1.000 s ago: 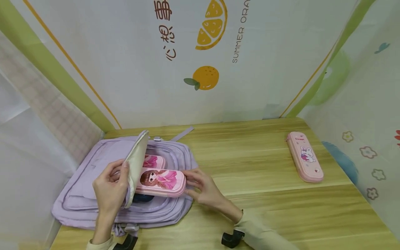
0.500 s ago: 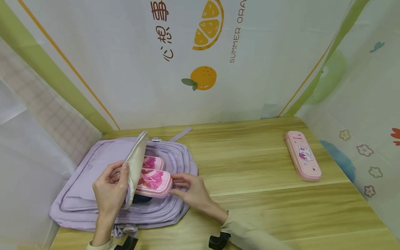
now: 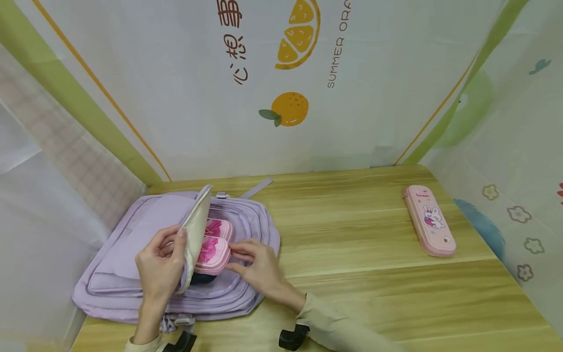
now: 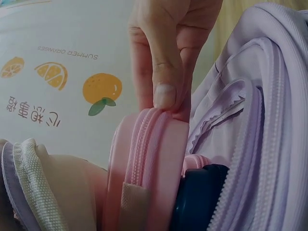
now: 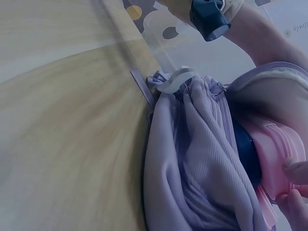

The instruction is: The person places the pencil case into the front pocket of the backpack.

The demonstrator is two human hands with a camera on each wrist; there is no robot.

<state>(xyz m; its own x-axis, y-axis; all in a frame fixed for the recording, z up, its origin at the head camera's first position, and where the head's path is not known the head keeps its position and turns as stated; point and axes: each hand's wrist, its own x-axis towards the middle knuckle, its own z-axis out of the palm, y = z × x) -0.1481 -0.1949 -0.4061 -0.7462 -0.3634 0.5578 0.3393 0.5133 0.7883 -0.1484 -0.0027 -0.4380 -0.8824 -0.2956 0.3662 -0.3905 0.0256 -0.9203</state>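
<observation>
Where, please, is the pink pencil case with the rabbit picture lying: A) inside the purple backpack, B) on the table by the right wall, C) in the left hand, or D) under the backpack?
B: the rabbit pencil case lies alone on the wooden table, far from the backpack and both hands.

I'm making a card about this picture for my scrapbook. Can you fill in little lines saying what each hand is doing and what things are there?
left hand: holds up the flap of the purple backpack
right hand: fingers on the end of the pink pencil case, mostly inside the backpack
also inside: another pink case and something dark blue
on the table: a pink bunny pencil case, far right, lying apart
</observation>
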